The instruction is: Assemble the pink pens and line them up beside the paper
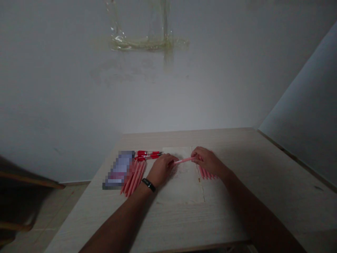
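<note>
Glossy tape [142,44] marks the white wall [65,105]; dark wooden furniture [26,179] stands left of the table [276,182].

Plain home room [168,98], wooden table [284,168], tiled floor [60,207]

Through my head camera, my left hand [162,169] and right hand [207,162] grip a slim pink pen barrel [184,160] between them, above a pale paper sheet [181,186] on a light wooden table [265,168]. A black wristband [149,185] circles my left wrist. More pink barrels [134,178] fan out left of the sheet, and others [207,173] lie under my right hand. Red-trimmed pens [147,155] lie just beside a pixelated, unreadable block [119,169].
</note>
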{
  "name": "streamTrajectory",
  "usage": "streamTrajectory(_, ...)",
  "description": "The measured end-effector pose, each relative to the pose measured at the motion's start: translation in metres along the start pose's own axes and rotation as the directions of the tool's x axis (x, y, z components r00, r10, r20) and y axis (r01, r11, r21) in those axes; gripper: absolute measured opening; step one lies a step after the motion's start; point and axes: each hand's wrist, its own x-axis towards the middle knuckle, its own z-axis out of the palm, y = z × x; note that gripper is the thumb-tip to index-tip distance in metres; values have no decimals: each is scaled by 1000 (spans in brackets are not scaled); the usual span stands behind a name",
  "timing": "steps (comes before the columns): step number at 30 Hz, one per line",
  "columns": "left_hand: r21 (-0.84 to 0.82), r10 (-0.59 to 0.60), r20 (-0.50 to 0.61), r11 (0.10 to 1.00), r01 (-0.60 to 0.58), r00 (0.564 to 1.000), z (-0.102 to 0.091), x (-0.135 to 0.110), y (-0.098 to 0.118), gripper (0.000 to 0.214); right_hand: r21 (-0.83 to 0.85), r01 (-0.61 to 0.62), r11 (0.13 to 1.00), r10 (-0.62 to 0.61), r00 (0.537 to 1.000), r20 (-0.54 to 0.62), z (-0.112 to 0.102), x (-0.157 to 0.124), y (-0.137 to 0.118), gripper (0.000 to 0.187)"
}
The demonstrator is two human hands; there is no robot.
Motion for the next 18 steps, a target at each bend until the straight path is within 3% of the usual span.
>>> streamTrajectory(4,-9,0,1,1000,0,1000,0,0,1,17,-24,30,999,-29,999,32,-1,1,-3,17)
streamTrajectory(10,-6,-6,-19,1000,6,1000,1,0,0,17,-32,9,999,-8,1000,10,0,1,0,8)
streamTrajectory(14,-1,13,-19,1000,-13,1000,-1,-1,0,18,-60,28,998,-24,998,59,3,3,3,19)
streamTrajectory(18,3,17,-22,1000,-17,1000,-2,-1,1,20,-19,24,1000,-23,1000,18,4,2,4,9)
